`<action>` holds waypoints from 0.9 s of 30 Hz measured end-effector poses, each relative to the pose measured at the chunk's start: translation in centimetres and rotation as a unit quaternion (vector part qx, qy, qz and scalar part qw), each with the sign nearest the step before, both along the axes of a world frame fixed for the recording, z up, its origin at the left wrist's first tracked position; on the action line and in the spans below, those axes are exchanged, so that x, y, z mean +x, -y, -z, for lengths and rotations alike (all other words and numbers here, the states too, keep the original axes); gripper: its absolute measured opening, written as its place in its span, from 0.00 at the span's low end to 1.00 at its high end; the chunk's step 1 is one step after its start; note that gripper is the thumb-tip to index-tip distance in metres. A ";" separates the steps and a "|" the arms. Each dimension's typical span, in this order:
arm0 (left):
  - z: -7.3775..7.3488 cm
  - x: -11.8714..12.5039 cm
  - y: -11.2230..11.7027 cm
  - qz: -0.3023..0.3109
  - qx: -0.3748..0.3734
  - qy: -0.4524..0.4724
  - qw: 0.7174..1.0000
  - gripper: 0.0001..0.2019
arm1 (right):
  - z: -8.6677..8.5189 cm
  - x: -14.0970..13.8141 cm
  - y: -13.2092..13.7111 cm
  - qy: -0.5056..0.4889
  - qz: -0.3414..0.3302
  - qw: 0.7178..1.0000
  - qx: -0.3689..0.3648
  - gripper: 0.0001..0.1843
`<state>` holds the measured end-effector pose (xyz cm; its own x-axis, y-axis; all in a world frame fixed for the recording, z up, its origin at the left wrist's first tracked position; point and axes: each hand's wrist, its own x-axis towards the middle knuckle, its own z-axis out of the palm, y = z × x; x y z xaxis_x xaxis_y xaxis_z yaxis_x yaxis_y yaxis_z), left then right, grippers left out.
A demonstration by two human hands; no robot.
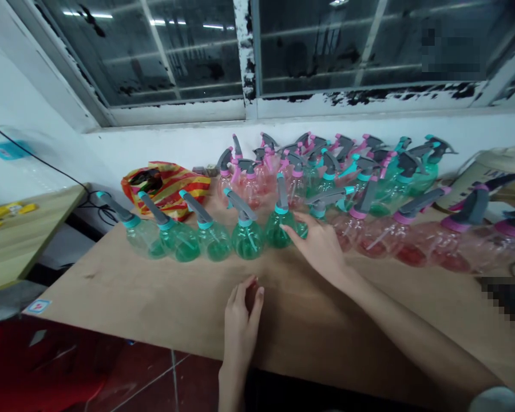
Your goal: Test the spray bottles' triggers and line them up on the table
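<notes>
My right hand (321, 246) reaches to the middle of the front row, its thumb and fingers at the right side of a green spray bottle (278, 232) with a grey trigger and turquoise collar. That bottle stands upright on the table. My left hand (242, 315) hovers over the near part of the table with nothing in it, fingers loosely bent and thumb apart. Left of the held bottle stands another green spray bottle (248, 239), in line with several more. To the right, pink spray bottles (371, 237) with pink collars continue the row.
Behind the front row, pink and green spray bottles (296, 186) crowd against the wall. A red-and-yellow striped bag (171, 186) lies at the back left of the wooden table (154, 303). A side table (38, 234) holds yellow pieces. A red chair (34, 372) stands below left.
</notes>
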<state>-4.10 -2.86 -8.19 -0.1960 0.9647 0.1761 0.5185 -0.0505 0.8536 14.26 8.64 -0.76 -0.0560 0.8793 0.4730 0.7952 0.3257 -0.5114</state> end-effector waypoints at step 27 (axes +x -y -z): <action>-0.1 2.0 0.5 0.019 -0.003 -0.013 1.000 0.15 | -7.3 -1.4 -0.1 -0.145 -0.029 0.977 0.155 0.18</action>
